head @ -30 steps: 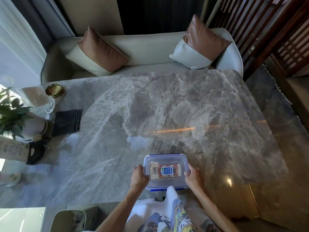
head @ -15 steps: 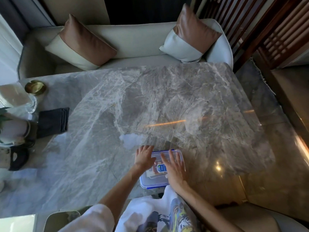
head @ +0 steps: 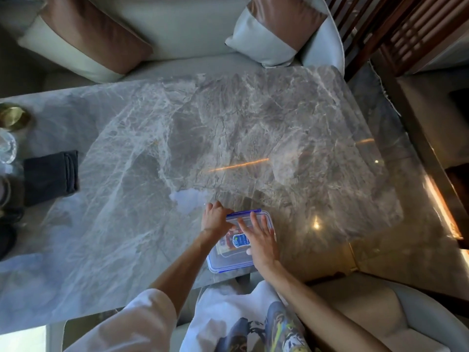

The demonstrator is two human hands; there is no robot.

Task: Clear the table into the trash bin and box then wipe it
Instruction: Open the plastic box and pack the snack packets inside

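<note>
Box (head: 239, 243) sits at the near table (head: 253, 128) edge, right in front of the person, lid on, blue clips around the rim. Labelled packet visible inside through the clear lid.

Left hand (head: 215, 219) curled over the far-left corner of the lid, fingers bent onto the rim, looks like pressing or working a clip. Right hand (head: 258, 240) flat on top, fingers spread, palm down, pressing rather than gripping. Neither hand lifts the box.

Progress, as a judgement: clearing looks mostly done. Centre and right of the table are bare. Box packed and being closed. Can't tell whether every clip is latched.

Left to do: the wipe. Pale wet-looking patch (head: 186, 199) just beyond the left hand needs it. Dark folded cloth (head: 50, 175) lies at the left end, well apart from the box, likely the wiper. Brass dish (head: 14, 119) and glassware (head: 6, 148) also at that end, probably decor, unsure if they go. Trash bin not in view.
</note>
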